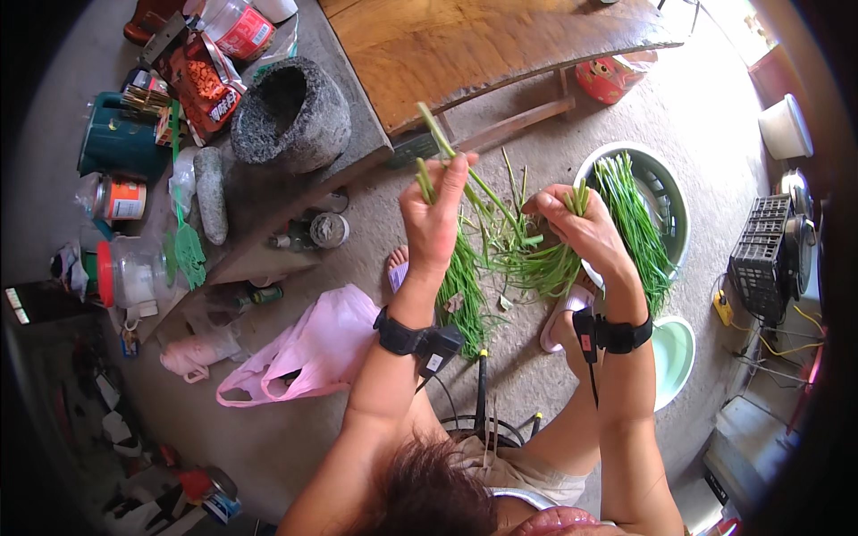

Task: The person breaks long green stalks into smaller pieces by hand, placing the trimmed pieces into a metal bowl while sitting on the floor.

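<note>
My left hand (436,208) grips several green stems, with short stem ends (423,182) poking out of the fist and a longer stalk (439,134) pinched at the thumb. To its right, my right hand (583,218) is closed around a bunch of chive-like greens (549,271); pale stem ends stick up past the thumb and leaves trail below. Under my left wrist lies a heap of long green leaves (462,295) on the floor. Loose stalks and trimmings (499,224) are scattered between the hands. Beyond my right hand, a neat bundle of greens (633,228) lies across a round plastic basin (680,201).
A pale green basin (676,362) stands by my right forearm. A pink plastic bag (328,342) lies left. A stone mortar (291,114) and pestle (211,194) sit on a slab beside a wooden table (469,47). A black crate (761,251) and a yellow cable (781,348) are far right.
</note>
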`<state>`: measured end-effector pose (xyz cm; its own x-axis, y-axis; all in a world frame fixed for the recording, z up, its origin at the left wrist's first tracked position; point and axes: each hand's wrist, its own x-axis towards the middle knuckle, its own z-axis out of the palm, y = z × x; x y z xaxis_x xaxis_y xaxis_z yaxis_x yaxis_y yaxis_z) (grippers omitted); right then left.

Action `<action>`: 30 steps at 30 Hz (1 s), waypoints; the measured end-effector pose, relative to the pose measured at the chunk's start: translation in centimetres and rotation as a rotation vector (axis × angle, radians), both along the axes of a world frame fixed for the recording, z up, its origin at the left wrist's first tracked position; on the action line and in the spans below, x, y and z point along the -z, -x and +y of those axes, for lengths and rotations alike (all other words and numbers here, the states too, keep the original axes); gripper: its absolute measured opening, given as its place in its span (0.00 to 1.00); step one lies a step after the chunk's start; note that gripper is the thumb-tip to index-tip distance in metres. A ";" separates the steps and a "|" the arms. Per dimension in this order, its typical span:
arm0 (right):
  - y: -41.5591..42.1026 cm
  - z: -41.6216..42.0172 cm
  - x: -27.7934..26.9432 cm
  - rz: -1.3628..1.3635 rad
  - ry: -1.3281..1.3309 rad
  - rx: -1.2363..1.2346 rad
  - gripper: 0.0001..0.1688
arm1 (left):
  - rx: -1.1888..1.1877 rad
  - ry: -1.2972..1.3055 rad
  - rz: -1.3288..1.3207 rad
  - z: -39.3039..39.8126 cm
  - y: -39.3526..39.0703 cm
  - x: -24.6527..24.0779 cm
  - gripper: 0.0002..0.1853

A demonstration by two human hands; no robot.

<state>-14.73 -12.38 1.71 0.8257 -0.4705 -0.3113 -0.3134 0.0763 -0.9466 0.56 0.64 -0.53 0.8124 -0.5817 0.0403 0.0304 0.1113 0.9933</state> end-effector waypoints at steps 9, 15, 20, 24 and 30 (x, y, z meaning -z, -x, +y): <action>-2.0 2.3 0.8 -0.137 0.108 0.054 0.09 | 0.199 -0.147 0.030 -0.1 0.4 0.6 0.21; -2.1 2.7 0.5 -0.078 0.221 0.158 0.13 | 0.208 -0.129 -0.035 -0.3 0.6 0.9 0.16; -2.4 2.8 1.4 -0.057 0.248 0.128 0.14 | 0.249 -0.149 0.017 -0.1 0.6 0.7 0.14; -2.3 2.6 1.8 -0.059 0.331 0.142 0.13 | 0.203 -0.145 -0.063 -0.3 0.4 0.9 0.12; -2.3 2.6 2.5 -0.062 0.380 0.162 0.13 | 0.206 -0.189 -0.045 0.0 0.1 0.9 0.15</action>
<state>-12.41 -9.76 -0.79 0.7430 -0.6679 -0.0427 -0.2680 -0.2385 -0.9334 0.43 0.60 -1.47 0.6762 -0.7349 -0.0512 -0.0115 -0.0800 0.9967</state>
